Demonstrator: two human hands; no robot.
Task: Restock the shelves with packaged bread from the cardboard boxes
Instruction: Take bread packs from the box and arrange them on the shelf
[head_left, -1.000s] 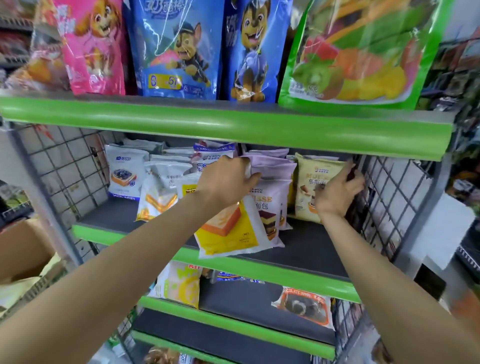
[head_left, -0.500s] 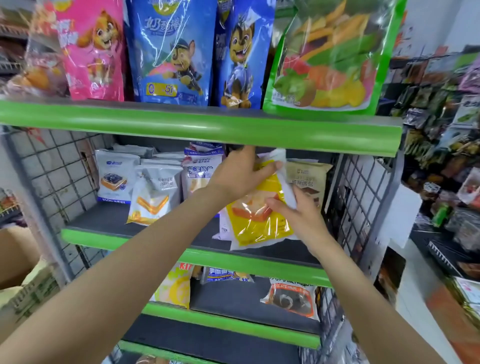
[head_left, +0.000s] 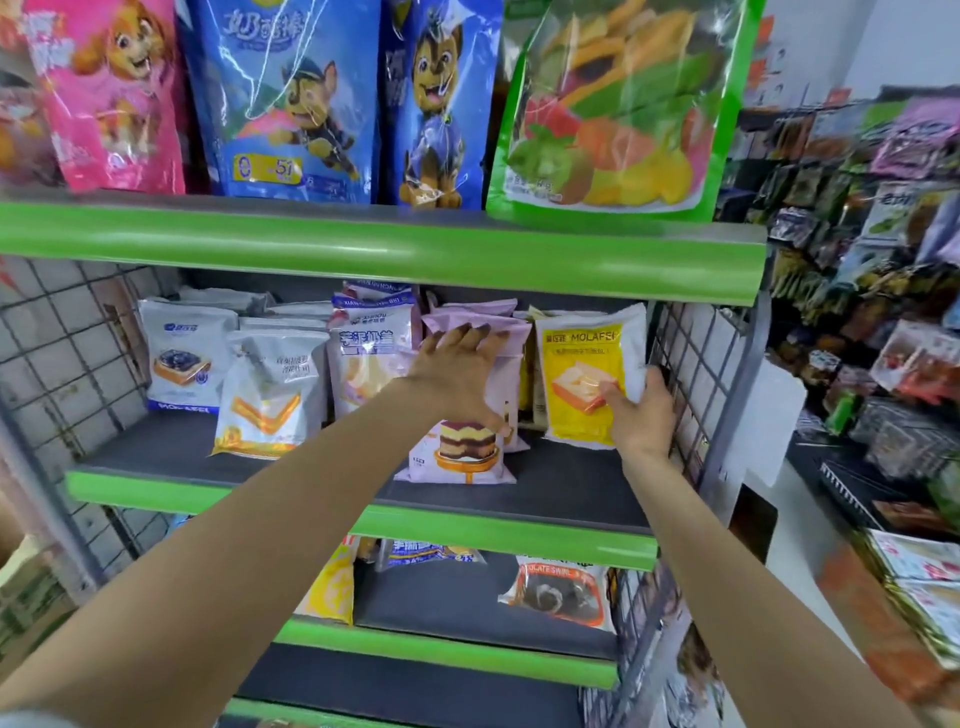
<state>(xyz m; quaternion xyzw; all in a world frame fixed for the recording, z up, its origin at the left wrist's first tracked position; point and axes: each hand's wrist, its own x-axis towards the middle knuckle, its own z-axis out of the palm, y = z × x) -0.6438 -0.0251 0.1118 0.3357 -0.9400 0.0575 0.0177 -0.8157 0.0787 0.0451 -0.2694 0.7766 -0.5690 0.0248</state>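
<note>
On the middle shelf (head_left: 550, 486) stand several bread packs. My right hand (head_left: 644, 415) grips a yellow and white bread pack (head_left: 582, 364) at its lower right corner, upright at the shelf's right end beside the wire side panel (head_left: 696, 364). With fingers spread, my left hand (head_left: 457, 369) rests flat on a purple bread pack (head_left: 467, 457) that shows a layered cake. To its left stand a blue-topped pack (head_left: 363, 358), a white and orange pack (head_left: 270, 395) and a white blueberry pack (head_left: 179, 358). A corner of a cardboard box (head_left: 26, 597) shows at the far left.
Big snack bags, pink (head_left: 104, 93), blue (head_left: 285, 98) and green (head_left: 613, 104), fill the top shelf. The lower shelf (head_left: 467, 613) holds a chocolate swirl pack (head_left: 561, 597) and a yellow pack (head_left: 332, 587). A rack of goods (head_left: 883, 322) lines the aisle on the right.
The yellow pack went from both hands in front of the shelf to standing at the right end, held by my right hand alone. My left hand moved onto the purple pack.
</note>
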